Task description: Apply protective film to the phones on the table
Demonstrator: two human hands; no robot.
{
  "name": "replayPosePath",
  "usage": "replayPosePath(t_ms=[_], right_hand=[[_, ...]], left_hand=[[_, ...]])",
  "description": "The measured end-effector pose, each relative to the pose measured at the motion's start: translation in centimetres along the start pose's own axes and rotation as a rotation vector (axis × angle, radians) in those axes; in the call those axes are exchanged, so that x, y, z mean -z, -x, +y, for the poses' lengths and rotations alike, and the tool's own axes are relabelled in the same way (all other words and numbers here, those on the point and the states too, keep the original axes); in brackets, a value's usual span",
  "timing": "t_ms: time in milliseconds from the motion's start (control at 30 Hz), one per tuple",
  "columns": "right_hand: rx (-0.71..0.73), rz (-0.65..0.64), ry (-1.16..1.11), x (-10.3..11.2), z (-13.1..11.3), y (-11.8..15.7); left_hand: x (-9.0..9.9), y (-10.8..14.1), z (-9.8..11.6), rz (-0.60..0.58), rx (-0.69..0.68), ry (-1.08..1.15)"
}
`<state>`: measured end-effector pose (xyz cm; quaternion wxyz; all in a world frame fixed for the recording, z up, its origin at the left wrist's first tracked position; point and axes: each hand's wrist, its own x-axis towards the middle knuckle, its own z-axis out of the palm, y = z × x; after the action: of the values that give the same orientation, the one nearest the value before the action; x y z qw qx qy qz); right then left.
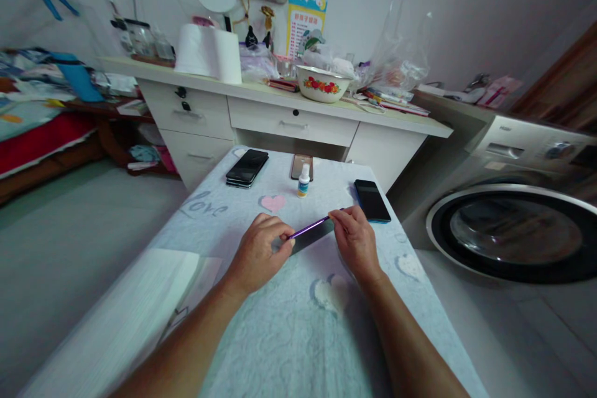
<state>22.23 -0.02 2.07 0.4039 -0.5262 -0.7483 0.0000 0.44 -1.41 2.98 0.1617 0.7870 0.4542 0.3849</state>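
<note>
Both hands hold a slim phone (309, 227) with a shiny purple edge, tilted so it shows almost edge-on above the table. My left hand (262, 250) pinches its left end between thumb and fingers. At the other end, my right hand (355, 240) grips it with closed fingertips. A dark grey strip shows just below the purple edge; whether it is the phone's face or a shadow, I cannot tell. Beyond the hands stands a small white spray bottle (303, 182) with a blue and yellow label. Behind it lies a gold-brown phone (297, 166).
A stack of dark phones (248, 168) lies at the table's far left, and a black phone (372, 201) at the right. The patterned tablecloth (261, 342) covers the table. A white desk (293, 118) holds a flowered bowl (323, 84). A washing machine (522, 199) stands right.
</note>
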Motion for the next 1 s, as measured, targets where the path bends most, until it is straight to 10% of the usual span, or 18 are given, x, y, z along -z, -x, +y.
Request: replayPosePath(t_ms=[1000], right_hand=[[0.088, -0.098, -0.007, -0.6, -3.1, 1.0]], left_hand=[[-0.4, 0.4, 0.1, 0.047, 0.097, 0.045]])
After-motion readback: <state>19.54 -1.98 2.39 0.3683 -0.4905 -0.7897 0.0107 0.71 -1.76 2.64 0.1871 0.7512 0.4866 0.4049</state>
